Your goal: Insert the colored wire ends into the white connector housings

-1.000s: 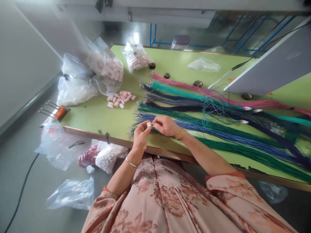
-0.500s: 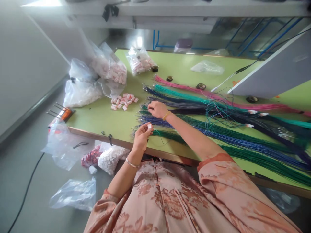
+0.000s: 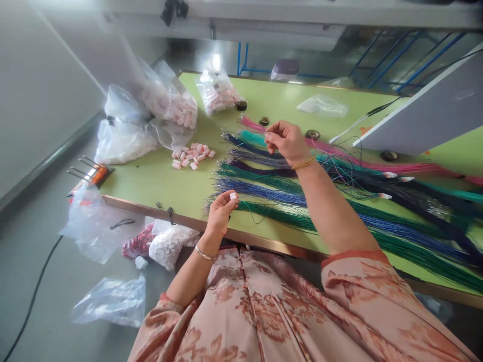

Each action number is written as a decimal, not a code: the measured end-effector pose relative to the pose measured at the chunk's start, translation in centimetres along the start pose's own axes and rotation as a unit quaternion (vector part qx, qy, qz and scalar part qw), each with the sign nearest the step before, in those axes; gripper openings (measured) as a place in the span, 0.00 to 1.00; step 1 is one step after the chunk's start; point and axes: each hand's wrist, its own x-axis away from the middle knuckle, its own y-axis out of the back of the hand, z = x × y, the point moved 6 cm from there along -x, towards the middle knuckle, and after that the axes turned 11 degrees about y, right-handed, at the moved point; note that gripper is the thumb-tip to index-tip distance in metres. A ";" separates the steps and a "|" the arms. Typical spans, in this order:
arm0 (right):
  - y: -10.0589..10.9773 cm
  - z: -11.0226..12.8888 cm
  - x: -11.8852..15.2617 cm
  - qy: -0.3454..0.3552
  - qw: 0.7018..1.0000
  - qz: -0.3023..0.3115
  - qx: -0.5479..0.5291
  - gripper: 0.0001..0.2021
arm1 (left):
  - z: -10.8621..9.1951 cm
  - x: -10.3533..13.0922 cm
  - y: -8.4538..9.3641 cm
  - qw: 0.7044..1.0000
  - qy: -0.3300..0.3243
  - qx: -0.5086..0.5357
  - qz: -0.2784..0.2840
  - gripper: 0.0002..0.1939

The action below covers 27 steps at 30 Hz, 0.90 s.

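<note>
My left hand (image 3: pixel 222 207) is closed in a pinch on a small white connector (image 3: pixel 233 195) above the table's front edge. A thin green wire (image 3: pixel 252 210) trails in a loop to the right from that hand. Higher up, my right hand (image 3: pixel 285 141) is raised over the pink and teal wires with thumb and forefinger pinched. A tiny tip at the fingers looks like the end of a wire; the rest of it is hard to see. Below lie bundles of blue wires (image 3: pixel 260 190), green wires (image 3: pixel 287 213) and pink wires (image 3: pixel 392 163), with bare metal terminals at their left ends.
A pile of white and orange connectors (image 3: pixel 194 155) lies left of the bundles. Plastic bags of connectors (image 3: pixel 219 95) stand behind it. Black tape rolls (image 3: pixel 313 134) sit among the wires. An orange holder with metal prongs (image 3: pixel 98 174) is at the left corner. Bags hang below the table edge.
My right hand has lifted off the dark wire bundle and moved up and to the right, staying pinched. My left hand keeps the connector in nearly the same place.
</note>
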 end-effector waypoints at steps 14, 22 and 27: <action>-7.1 3.0 8.0 -0.037 0.984 0.162 0.061 0.09 | -0.7 0.4 -1.3 0.997 -0.007 0.066 0.033 0.17; -7.3 1.7 11.6 -0.028 0.962 0.185 0.196 0.10 | -0.6 0.4 -2.0 0.997 -0.005 0.060 0.058 0.14; -6.8 2.2 12.3 0.006 0.960 0.139 0.245 0.09 | -0.3 0.4 -2.1 0.997 0.007 0.050 0.065 0.15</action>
